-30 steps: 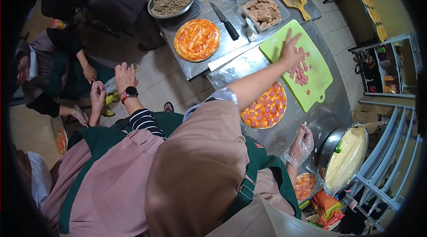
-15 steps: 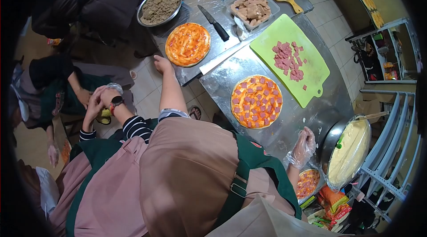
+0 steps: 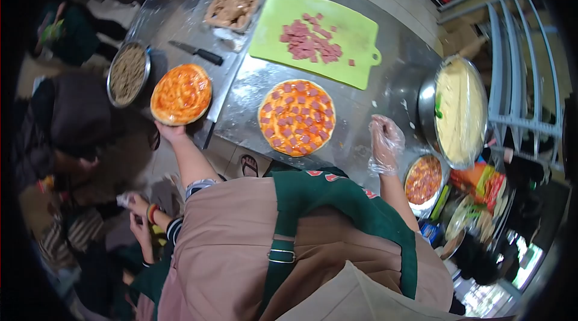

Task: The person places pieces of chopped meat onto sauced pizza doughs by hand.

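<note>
Pizza base with red sauce (image 3: 181, 93) is at the near edge of the metal table (image 3: 161, 27), close to the corner. In my judgement it could bend or tip over this edge, if it is supported from one side only, and then the wet sauce could slide. The left hand (image 3: 173, 130) (it is bare) is at the near rim, fingers hidden below; whether they pinch, I cannot tell. Topped pizza (image 3: 297, 118) lies to the right; beyond it, the gloved right hand (image 3: 385, 146) has its fingers pressed together, nothing visible in them.
</note>
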### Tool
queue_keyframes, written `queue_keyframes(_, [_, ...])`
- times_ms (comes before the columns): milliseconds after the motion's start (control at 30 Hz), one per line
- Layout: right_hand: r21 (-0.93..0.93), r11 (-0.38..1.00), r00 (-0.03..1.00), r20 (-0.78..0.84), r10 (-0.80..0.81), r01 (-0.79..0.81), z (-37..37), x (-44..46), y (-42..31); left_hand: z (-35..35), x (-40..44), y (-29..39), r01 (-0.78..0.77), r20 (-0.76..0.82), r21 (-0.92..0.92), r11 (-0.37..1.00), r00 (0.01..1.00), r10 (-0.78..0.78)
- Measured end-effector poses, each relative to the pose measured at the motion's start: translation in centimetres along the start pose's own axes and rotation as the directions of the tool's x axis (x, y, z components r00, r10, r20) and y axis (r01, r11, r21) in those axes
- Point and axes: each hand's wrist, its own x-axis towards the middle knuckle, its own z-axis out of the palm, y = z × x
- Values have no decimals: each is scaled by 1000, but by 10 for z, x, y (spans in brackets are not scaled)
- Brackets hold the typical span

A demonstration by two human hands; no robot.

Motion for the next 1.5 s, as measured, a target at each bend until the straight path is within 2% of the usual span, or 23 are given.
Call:
queue_keyframes(100, [59,997,999,-18,49,-48,-4,-5,-5,-13,14,-23,-34,84,-40,999,996,37])
queue_keyframes(133, [137,985,993,-37,110,-104,-5,-8,-13,-6,12,-27,-58,123,-60,996,990,65])
queue_keyframes(167, [142,983,990,-60,124,-114,-8,-11,-10,1,8,-34,-86,64,-33,996,994,88])
queue_keyframes(200, [156,979,988,-58,142,-131,-11,-12,-6,12,3,-42,-72,84,-22,997,994,74])
queue_keyframes(267, [173,972,981,-79,177,-162,-16,-18,0,30,-13,-60,18,140,11,1000,990,-19])
queue_keyframes(333, [37,989,987,-73,145,-143,-26,-24,7,44,-32,-84,118,189,47,992,974,-125])
queue_keyframes(367, [34,987,982,-98,162,-160,-30,-28,9,50,-43,-96,169,209,68,983,961,-180])
queue_keyframes(467, [77,975,969,-124,216,-208,-38,-39,10,65,-77,-127,303,259,126,944,909,-327])
queue_keyframes(633, [-79,976,977,-82,196,-203,-50,-57,24,77,-140,-166,470,307,203,859,803,-511])
queue_keyframes(767, [-73,970,972,-16,233,-233,-70,-70,35,78,-192,-189,560,328,249,790,719,-613])
queue_keyframes(867, [-44,972,972,-47,230,-232,-94,-76,54,73,-230,-200,605,328,287,742,666,-670])
queue_keyframes(967, [82,970,967,-94,236,-229,-128,-78,62,71,-271,-212,645,328,320,694,611,-720])
queue_keyframes(1033, [80,969,956,-160,244,-234,-150,-80,67,68,-295,-218,667,333,337,664,575,-747])
queue_keyframes(1100, [42,968,957,-148,249,-245,-170,-83,76,63,-318,-223,687,331,353,635,543,-772])
queue_keyframes(1200, [-56,988,976,-172,133,-145,-191,-90,91,57,-348,-230,714,330,372,594,496,-803])
queue_keyframes(1333, [23,990,978,-154,144,-142,-209,-98,99,55,-379,-245,747,344,392,537,422,-839])
queue_keyframes(1433, [-80,993,985,-153,77,-90,-220,-102,108,56,-399,-259,782,351,407,473,345,-871])
queue_keyframes(1500, [4,981,973,-125,192,-193,-227,-103,100,59,-407,-264,800,355,416,433,295,-887])
